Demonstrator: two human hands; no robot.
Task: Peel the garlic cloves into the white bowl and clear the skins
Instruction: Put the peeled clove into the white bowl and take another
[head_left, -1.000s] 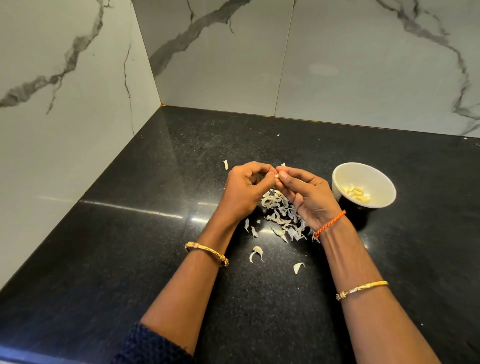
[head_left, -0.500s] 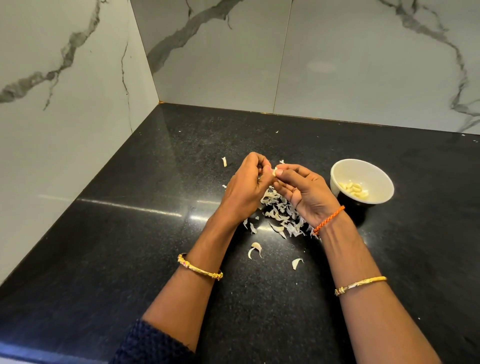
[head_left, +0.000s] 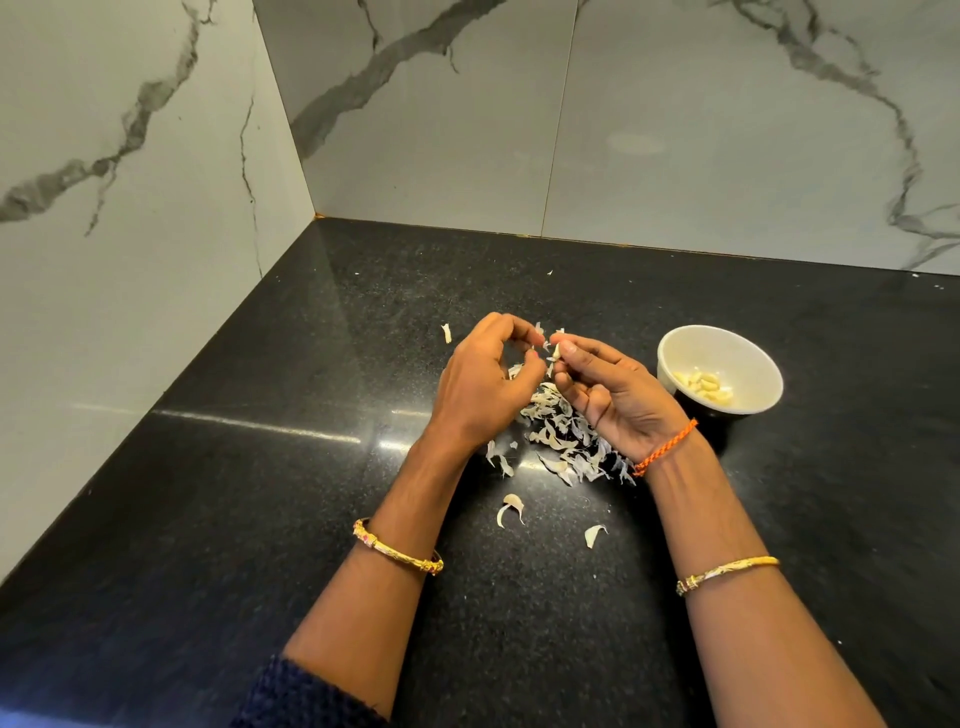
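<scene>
My right hand (head_left: 608, 400) pinches a small garlic clove (head_left: 556, 352) between thumb and forefinger, palm turned up. My left hand (head_left: 480, 384) is just left of it, fingers curled, fingertips close to the clove with a scrap of skin (head_left: 546, 344) at them. Both hands hover above a heap of papery garlic skins (head_left: 563, 441) on the black counter. The white bowl (head_left: 675, 353) stands to the right of my right hand and holds several peeled cloves (head_left: 704, 385).
Loose skin pieces lie near me (head_left: 511, 509), (head_left: 595, 535) and one far left of the hands (head_left: 445, 332). Marble walls (head_left: 130, 234) close off the left and back of the counter (head_left: 260, 519).
The hands have parted slightly. My right palm has turned upward and the clove shows more between the fingertips; my left fingers have pulled back a little from it.
</scene>
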